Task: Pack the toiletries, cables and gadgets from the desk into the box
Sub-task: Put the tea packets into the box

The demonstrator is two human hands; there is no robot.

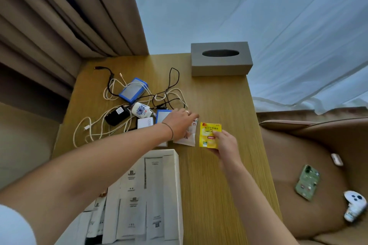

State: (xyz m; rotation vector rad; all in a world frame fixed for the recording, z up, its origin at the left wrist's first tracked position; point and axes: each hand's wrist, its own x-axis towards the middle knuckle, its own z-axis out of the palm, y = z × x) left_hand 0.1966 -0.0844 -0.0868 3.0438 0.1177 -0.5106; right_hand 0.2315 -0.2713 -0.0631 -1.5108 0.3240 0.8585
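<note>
My right hand (226, 143) pinches a yellow tea sachet (209, 135) by its right edge, just above the wooden desk (219, 165). Beside it, my left hand (180, 123) lies over a white sachet (188, 137), fingers stretched toward its far end. The open white box (175, 169) at the front left holds several white toiletry packets (137, 205). Behind my left hand lie two blue-edged gadgets (132, 90), a black adapter (117, 115), a white patterned charger (140, 110), a small white box (145, 122) and tangled white and black cables (95, 127).
A grey tissue box (220, 58) stands at the desk's far right corner. Brown curtains (59, 16) hang at the left. To the right, a tan chair seat (310, 155) carries a green phone (307, 182), a white controller (354, 208) and a small white case (336, 159).
</note>
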